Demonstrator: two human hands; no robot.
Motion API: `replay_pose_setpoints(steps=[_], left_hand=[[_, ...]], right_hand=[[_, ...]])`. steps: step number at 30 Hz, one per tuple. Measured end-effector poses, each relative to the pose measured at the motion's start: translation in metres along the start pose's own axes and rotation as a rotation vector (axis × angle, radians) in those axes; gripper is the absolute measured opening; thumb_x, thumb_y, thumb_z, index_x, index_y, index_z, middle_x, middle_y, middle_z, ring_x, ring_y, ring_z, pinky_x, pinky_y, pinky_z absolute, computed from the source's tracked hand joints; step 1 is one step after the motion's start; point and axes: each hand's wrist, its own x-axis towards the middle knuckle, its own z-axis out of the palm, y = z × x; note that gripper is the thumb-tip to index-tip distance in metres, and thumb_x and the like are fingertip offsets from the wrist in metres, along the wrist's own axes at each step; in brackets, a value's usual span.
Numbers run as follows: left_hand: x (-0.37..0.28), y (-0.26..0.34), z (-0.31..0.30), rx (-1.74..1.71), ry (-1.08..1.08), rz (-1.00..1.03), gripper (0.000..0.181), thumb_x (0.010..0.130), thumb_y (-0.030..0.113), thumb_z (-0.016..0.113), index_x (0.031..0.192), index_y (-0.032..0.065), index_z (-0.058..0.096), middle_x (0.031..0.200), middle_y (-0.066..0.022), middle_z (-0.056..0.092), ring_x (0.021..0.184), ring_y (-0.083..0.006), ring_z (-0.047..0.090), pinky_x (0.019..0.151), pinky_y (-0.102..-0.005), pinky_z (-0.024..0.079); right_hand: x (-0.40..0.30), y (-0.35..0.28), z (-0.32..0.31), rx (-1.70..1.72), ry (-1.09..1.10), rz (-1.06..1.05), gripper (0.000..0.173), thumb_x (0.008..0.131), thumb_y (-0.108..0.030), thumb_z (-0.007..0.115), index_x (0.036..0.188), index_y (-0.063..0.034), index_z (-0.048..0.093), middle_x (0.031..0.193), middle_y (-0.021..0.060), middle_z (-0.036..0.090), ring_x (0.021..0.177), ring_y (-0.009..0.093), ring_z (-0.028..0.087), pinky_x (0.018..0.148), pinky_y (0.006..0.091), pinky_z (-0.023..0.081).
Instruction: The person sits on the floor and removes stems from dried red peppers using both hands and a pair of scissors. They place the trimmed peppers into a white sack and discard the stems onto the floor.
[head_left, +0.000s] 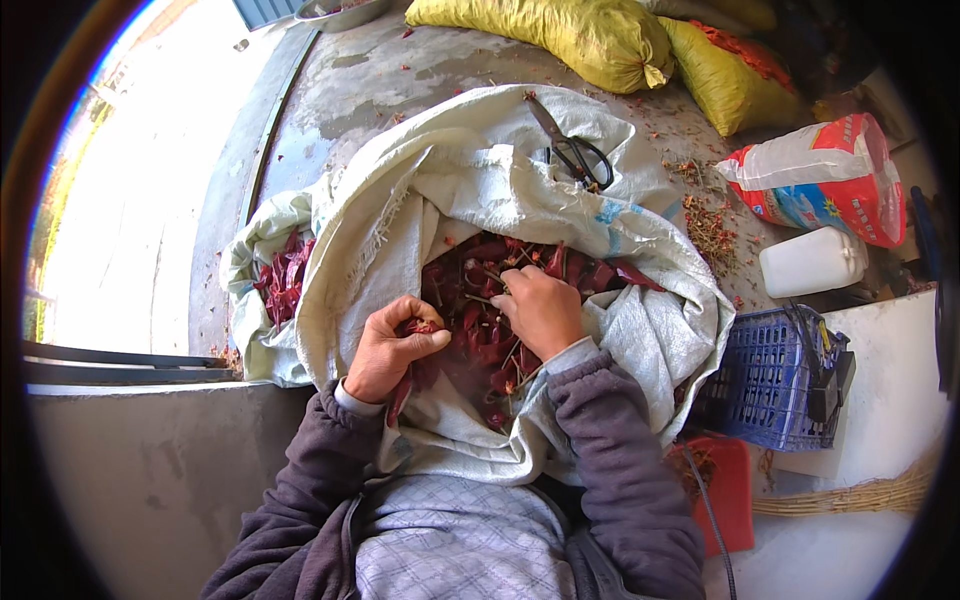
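Note:
My left hand (391, 346) is closed around several dried red chili peppers (421, 327), whose ends show at the thumb and below the palm. My right hand (545, 311) reaches into the heap of dried red chilies (484, 341), its fingers bent down over the pods and stems. Whether those fingertips grip a pod is hidden. The heap lies in an open white woven sack (465, 180) with folded-back edges, spread before my lap. On the far fold of the sack rests a pair of dark-handled scissors (574, 150).
Left of the sack, a smaller white sack (259, 217) holds more chilies. Yellow sacks (555, 34) lie beyond, near a metal basin (341, 15). To the right are a red-and-white printed bag (825, 176), white plastic jug (810, 262), blue crate (772, 382) and red dustpan (727, 495).

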Motion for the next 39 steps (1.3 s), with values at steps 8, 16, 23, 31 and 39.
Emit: replay_pose_setpoints(steps=[8,16,23,31,39], left_hand=[[0.013,0.010,0.025,-0.047,0.077,0.034,0.031,0.092,0.008,0.079,0.120,-0.0027,0.071,0.101,-0.0043,0.073,0.091,-0.0097,0.065,0.084,-0.0240,0.053],[0.020,0.000,0.026,0.200,0.125,0.297,0.024,0.085,0.008,0.083,0.107,0.0016,0.076,0.088,-0.0045,0.070,0.084,-0.0125,0.066,0.078,-0.0287,0.052],[0.008,0.007,0.034,0.710,0.153,0.524,0.024,0.077,0.004,0.081,0.101,0.0033,0.074,0.089,-0.0127,0.070,0.079,-0.0266,0.071,0.069,-0.0368,0.055],[0.004,0.012,0.044,0.725,0.041,0.538,0.046,0.074,-0.001,0.076,0.120,0.0022,0.072,0.102,-0.0162,0.074,0.094,-0.0345,0.073,0.082,-0.0364,0.057],[0.005,-0.002,0.038,0.490,0.069,0.369,0.031,0.082,0.000,0.079,0.112,-0.0007,0.072,0.091,-0.0121,0.074,0.082,-0.0195,0.071,0.075,-0.0319,0.056]], right_hand=[[-0.023,-0.028,-0.019,0.709,0.227,0.016,0.029,0.088,-0.013,0.083,0.109,-0.0012,0.067,0.093,0.0114,0.076,0.086,0.020,0.075,0.076,0.0339,0.059],[-0.029,-0.043,-0.032,0.557,0.275,-0.120,0.034,0.088,-0.016,0.084,0.114,-0.0019,0.067,0.104,0.0124,0.070,0.079,0.021,0.071,0.072,0.0332,0.058],[-0.037,-0.056,-0.040,0.380,0.333,-0.143,0.021,0.090,-0.018,0.081,0.096,-0.0027,0.067,0.085,0.0115,0.067,0.072,0.030,0.066,0.063,0.0406,0.053],[-0.044,-0.060,-0.027,0.204,0.321,-0.234,0.007,0.096,-0.009,0.067,0.095,-0.0033,0.062,0.085,0.0134,0.063,0.076,0.036,0.064,0.066,0.0446,0.052],[-0.039,-0.058,-0.013,0.594,0.313,-0.077,0.011,0.097,-0.010,0.068,0.092,-0.0020,0.064,0.084,0.0154,0.065,0.075,0.035,0.065,0.066,0.0416,0.052]])
